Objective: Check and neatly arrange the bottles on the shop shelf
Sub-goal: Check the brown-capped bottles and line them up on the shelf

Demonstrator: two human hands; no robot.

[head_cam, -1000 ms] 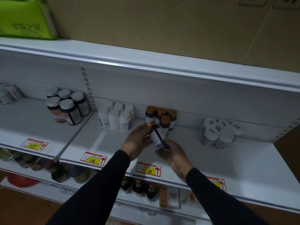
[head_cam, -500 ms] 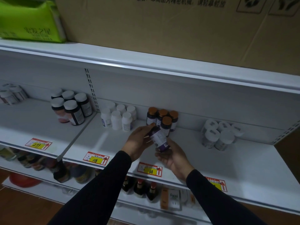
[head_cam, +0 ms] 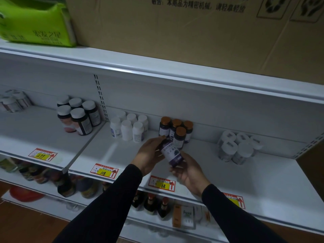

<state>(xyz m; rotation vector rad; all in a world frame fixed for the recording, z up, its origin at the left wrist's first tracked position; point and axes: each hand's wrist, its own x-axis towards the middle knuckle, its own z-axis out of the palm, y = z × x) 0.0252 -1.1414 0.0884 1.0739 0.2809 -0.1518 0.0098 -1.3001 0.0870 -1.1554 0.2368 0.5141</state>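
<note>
Between the hands, a purple bottle (head_cam: 171,152) lies tilted: left hand (head_cam: 149,154) closed round its top, right hand (head_cam: 188,172) cupping its base. This looks like the checking step; next, stand it upright beside the 4 orange-capped bottles (head_cam: 176,131) just behind. White bottles (head_cam: 129,127) crowd the left; price tag (head_cam: 162,184) sits below.

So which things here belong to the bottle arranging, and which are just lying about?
Job in hand:
- purple-label bottle, held tilted by left hand and right hand
- orange-capped bottles
- white bottles
- dark white-capped bottles
- shelf

Lying about:
- cardboard box
- green tissue pack
</note>
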